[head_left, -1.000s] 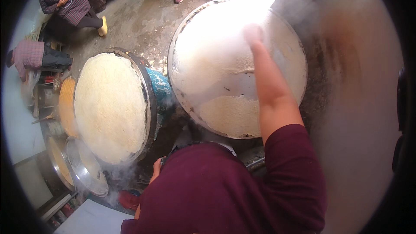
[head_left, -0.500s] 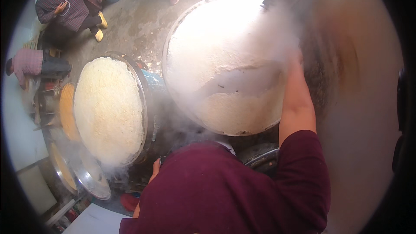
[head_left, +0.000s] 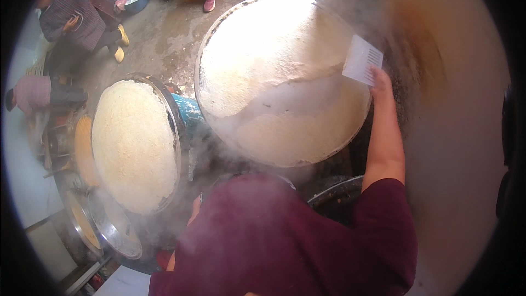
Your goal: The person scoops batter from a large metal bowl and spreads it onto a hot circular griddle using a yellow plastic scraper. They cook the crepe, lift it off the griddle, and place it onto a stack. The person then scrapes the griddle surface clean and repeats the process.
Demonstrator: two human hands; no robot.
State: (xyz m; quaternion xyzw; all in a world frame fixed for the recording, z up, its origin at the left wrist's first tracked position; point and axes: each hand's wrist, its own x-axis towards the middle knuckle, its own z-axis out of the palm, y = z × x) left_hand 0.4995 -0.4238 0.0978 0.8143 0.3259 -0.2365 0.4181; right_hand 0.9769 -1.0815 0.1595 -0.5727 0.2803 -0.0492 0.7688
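My right hand (head_left: 379, 82) is closed on a flat white scraper (head_left: 361, 61) with a row of dark slots. The scraper is at the right edge of a large round steaming vessel (head_left: 198, 71), with the hand beside the rim. A pale, frothy-looking layer (head_left: 257, 55) covers much of the vessel's contents, and a smoother greyish band (head_left: 285, 98) crosses it. My left hand (head_left: 196, 206) shows only as a sliver beside my maroon shirt; its fingers are mostly hidden, and I cannot tell if it holds anything.
A second round vessel (head_left: 178, 131), full of pale crumbly material, stands left. Metal pans (head_left: 118, 230) sit at lower left. A dark round rim (head_left: 334, 189) is close by my right. Other people (head_left: 82, 19) are at upper left. Steam drifts about.
The steam over the right side has thinned, so the scraper and my right hand now show. My right arm has shifted slightly right. The greyish band looks wider.
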